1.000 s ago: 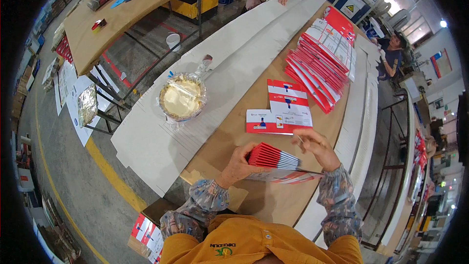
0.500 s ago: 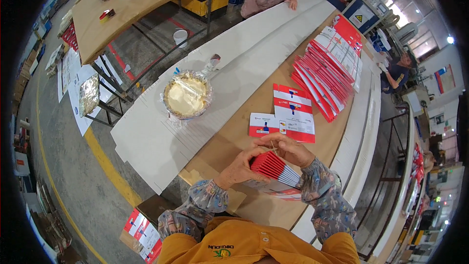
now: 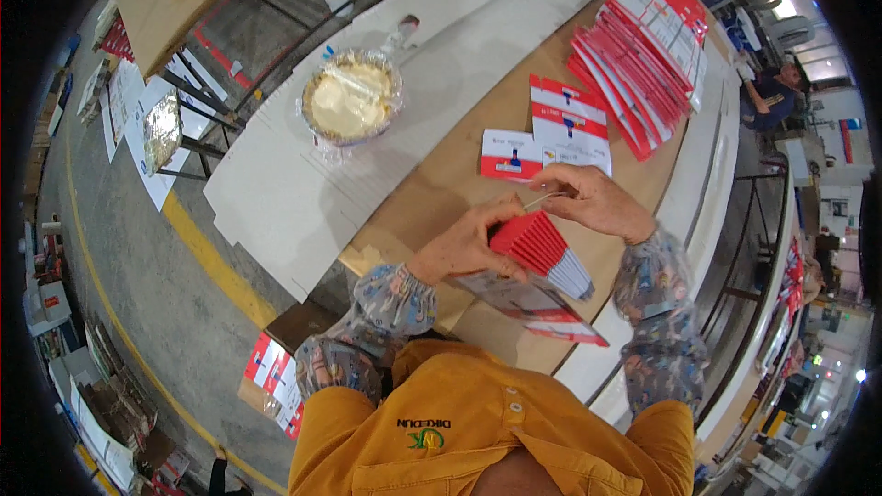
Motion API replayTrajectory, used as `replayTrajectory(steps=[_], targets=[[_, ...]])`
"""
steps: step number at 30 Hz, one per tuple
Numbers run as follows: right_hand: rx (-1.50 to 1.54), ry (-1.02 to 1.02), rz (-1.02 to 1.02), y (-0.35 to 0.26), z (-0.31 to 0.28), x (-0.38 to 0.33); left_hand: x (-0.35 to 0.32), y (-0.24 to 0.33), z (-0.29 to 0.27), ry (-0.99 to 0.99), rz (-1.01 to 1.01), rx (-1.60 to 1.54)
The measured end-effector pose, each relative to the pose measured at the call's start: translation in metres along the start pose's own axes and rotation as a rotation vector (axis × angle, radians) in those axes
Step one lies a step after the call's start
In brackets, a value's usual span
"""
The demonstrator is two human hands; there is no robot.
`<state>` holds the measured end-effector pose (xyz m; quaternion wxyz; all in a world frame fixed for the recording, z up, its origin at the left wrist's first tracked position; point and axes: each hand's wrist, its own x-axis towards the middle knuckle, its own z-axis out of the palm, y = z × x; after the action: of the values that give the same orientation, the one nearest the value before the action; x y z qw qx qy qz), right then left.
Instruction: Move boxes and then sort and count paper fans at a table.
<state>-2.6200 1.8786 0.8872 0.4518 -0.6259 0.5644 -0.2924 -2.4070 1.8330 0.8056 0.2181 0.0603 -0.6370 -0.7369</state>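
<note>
My left hand (image 3: 470, 243) is closed round a stack of folded red-and-white cartons (image 3: 542, 253), its edges fanned in tight layers. Under the stack slants a wider printed panel (image 3: 528, 308). My right hand (image 3: 597, 202), thumb and fingers pinched, holds a thin pale band (image 3: 546, 199) that runs from its fingertips to the stack's top end by my left fingers; it looks like a rubber band. Just beyond my hands, a red-and-white printed carton (image 3: 571, 115) and a smaller printed piece (image 3: 510, 154) lie flat on brown board (image 3: 441, 188).
A large overlapping pile of red-and-white cartons (image 3: 634, 64) lies at the far right. On white cardboard (image 3: 276, 193) to the left stands a plastic-covered bowl of cream-coloured paste (image 3: 351, 101), a brush (image 3: 404, 29) by its rim. A person (image 3: 776, 92) is at far right.
My right hand has moved right, away from my left hand, drawing the pale band out. The stack has tilted, showing more of the panel beneath. The view has shifted, cutting off the co-worker with a brush.
</note>
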Motion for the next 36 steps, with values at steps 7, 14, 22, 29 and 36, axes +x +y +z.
replayTrajectory(steps=[7, 14, 22, 29, 36], targets=[[-0.098, 0.044, 0.092, -0.065, 0.008, 0.001, 0.002, 0.006, 0.006, 0.017, -0.058, -0.049], [-0.569, 0.008, -0.47, -0.106, 0.054, -0.034, 0.01, 0.004, 0.015, 0.137, 0.101, -0.131], [-0.966, 0.18, -0.493, -0.047, 0.052, -0.127, 0.007, 0.001, 0.01, 0.101, -0.018, -0.036], [-0.646, 0.622, -0.222, 0.025, 0.087, -0.14, 0.005, 0.006, 0.017, 0.141, 0.123, -0.045], [0.327, 0.934, -0.185, 0.045, 0.121, -0.119, -0.005, 0.003, 0.028, 0.17, -0.092, -0.238]])
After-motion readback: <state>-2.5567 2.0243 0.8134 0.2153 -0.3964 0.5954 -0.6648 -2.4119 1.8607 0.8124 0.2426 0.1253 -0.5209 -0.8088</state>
